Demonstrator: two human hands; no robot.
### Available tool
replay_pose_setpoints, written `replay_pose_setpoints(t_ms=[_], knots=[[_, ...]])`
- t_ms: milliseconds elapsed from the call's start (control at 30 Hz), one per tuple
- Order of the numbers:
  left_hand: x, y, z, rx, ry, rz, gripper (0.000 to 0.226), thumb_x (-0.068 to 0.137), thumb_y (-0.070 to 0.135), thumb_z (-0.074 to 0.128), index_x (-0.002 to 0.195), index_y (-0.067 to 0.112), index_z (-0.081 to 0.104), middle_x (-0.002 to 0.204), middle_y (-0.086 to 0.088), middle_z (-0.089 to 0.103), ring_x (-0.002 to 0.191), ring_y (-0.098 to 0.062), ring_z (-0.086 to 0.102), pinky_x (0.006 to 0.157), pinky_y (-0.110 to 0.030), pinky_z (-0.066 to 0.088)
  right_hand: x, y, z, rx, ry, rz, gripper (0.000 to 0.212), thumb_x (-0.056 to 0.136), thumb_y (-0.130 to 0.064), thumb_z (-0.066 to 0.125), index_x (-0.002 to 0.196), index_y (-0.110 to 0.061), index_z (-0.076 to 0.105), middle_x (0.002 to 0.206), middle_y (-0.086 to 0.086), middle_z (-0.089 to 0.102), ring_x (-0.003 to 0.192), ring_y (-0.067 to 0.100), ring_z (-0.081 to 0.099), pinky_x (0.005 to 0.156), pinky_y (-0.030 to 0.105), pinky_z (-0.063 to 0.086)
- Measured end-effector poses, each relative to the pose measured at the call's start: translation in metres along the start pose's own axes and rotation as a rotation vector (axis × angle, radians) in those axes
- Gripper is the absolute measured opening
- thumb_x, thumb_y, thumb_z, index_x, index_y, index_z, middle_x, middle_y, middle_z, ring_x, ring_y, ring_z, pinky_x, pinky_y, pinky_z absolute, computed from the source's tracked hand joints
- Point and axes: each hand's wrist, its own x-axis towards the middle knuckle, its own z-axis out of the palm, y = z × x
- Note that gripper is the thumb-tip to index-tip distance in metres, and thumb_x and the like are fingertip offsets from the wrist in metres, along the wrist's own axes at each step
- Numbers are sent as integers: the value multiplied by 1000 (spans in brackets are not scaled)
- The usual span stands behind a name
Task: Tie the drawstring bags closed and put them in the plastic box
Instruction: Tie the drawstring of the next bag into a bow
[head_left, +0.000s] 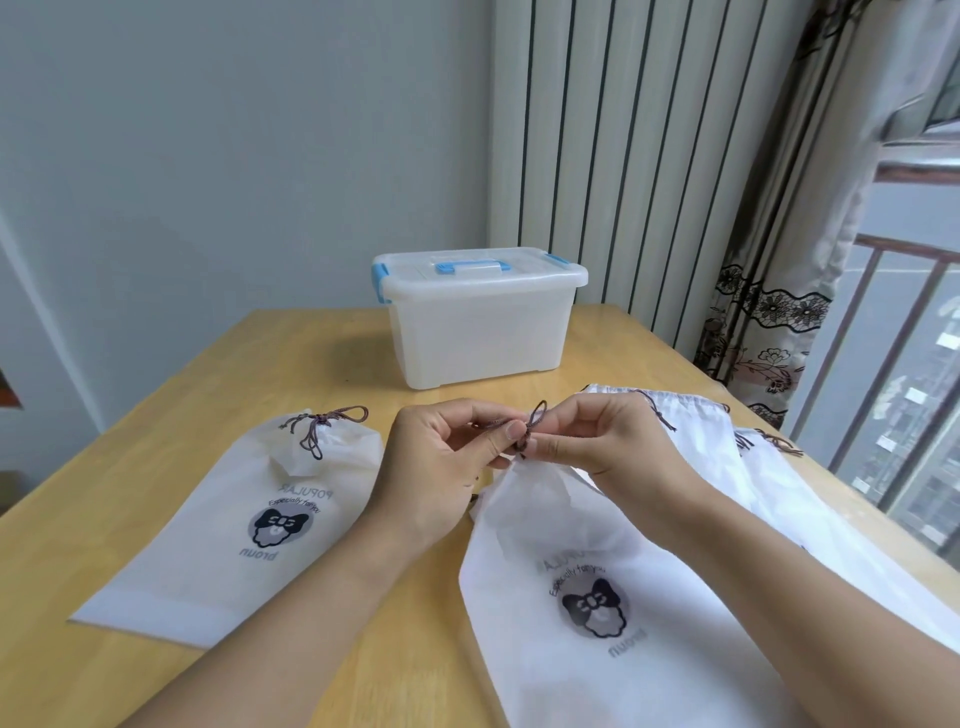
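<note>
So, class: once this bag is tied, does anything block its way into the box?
Yes: the box has its lid on. The bare table between the bag and the box holds nothing.

Both forearms are bare, and the left hand (441, 462) and right hand (597, 441) wear nothing.

One head-worn view looks forward and down, close over the table (156, 467), facing the wall (208, 130)

Two hands (441, 467) (602, 441); four drawstring bags (234, 525) (597, 597) (685, 415) (789, 483); one plastic box (478, 322); one table (322, 343).
</note>
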Motion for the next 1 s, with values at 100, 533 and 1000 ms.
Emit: replay_pose_setpoints(t_ms=[100, 533, 1000], knots=[[0, -3, -2, 136, -47, 93, 12, 81, 2, 76, 88, 12, 80, 82, 0, 77, 75, -16, 73, 69, -25, 57, 4, 3, -2, 112, -31, 132, 20, 71, 9, 79, 75, -6, 66, 82, 17, 72, 85, 35, 67, 69, 27, 46], [4, -4, -7, 284, -94, 298, 23, 79, -3, 78, 89, 18, 80, 82, 8, 76, 78, -9, 71, 72, -21, 54, 2, 5, 3, -131, -144, 151, 17, 88, -23, 68, 94, -9, 78, 84, 16, 63, 72, 24, 49, 65, 38, 37], [3, -5, -3, 196, -69, 193, 16, 78, 0, 78, 86, 14, 80, 83, 2, 77, 79, -12, 72, 75, -22, 54, 4, 0, -6, 310, -216, 418, 25, 72, -3, 80, 88, -13, 63, 86, 7, 63, 69, 14, 61, 62, 23, 50]])
